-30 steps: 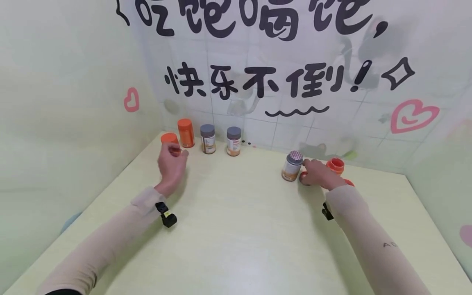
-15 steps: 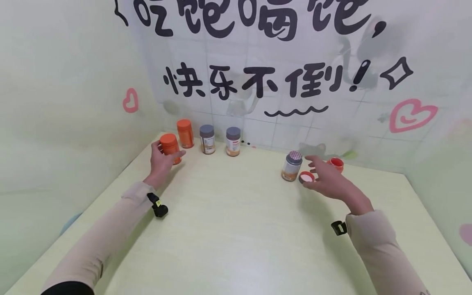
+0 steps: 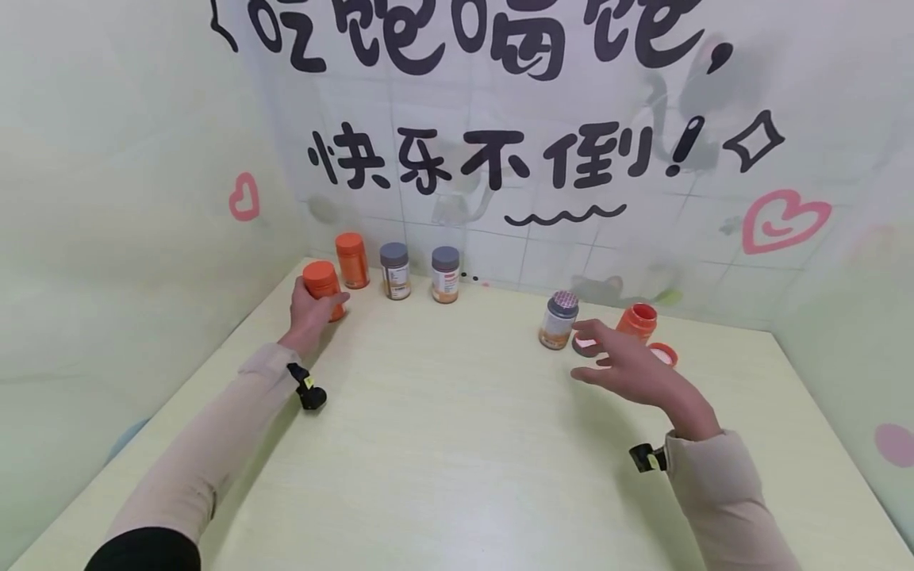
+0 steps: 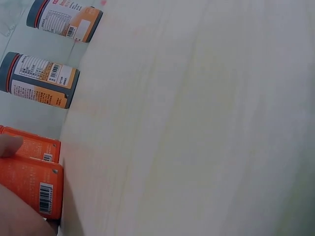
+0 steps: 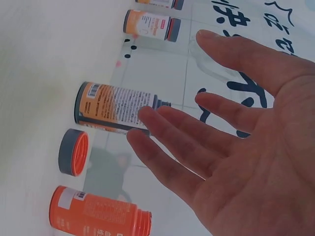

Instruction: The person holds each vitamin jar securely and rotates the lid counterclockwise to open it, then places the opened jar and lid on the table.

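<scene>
At far left, left hand with grip round an orange jar; right hand, grip wide, empty.

With my left hand I grip a capped, cylindrical orange plastic bottle, upright at far left; near my right hand, far right, stands an uncapped grey-and-orange cylindrical bottle.

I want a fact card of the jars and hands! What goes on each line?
Left hand: around the front orange jar
Right hand: open, holding nothing, near the uncapped gray jar
Other capped jars: back orange jar, two gray-lidded jars
Other uncapped jar: orange open jar
Loose lids: gray lid and orange lid, both upturned on the table
Wall: black writing, pink hearts
</scene>
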